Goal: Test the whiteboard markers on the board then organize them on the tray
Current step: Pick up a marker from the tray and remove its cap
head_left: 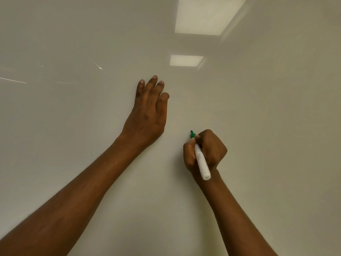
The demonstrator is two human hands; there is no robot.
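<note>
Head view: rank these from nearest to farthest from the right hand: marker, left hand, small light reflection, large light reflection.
1. marker: gripped in the right hand, green tip up.
2. left hand: up and to the left.
3. small reflection: above, higher on the picture.
4. large reflection: at the top, farthest.

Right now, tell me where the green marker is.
In the head view the green marker sits right of centre, held in the right hand with its tip up toward the whiteboard, below and right of the open left hand.
</note>
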